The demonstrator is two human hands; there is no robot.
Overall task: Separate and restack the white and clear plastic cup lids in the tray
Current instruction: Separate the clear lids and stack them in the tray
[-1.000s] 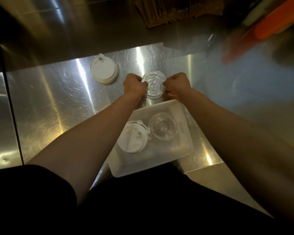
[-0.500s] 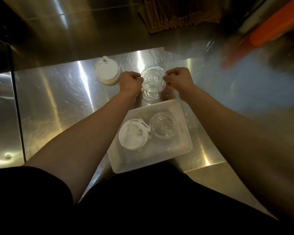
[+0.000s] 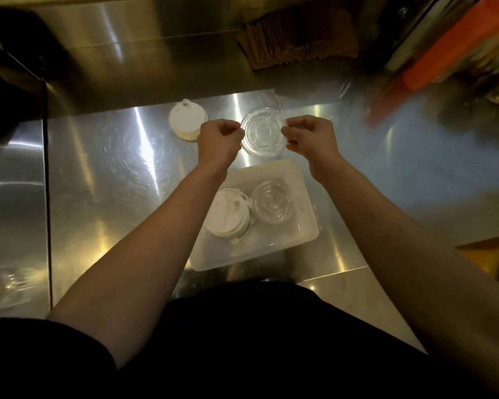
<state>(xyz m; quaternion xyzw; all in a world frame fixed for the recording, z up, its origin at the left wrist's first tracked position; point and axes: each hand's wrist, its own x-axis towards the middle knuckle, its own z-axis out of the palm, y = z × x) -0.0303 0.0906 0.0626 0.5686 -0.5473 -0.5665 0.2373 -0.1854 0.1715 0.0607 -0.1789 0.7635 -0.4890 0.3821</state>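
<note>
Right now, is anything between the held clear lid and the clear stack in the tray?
Nothing visible. Left hand and right hand pinch the clear lid beyond the tray; the clear stack lies uncovered, with the white stack beside it.

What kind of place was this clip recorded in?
Probably a café or drink-shop prep counter. The worktop is stainless steel, disposable cup lids, white and clear, are being sorted beside a plastic tray, and a stack of brown paper sleeves or bags sits at the back.
</note>
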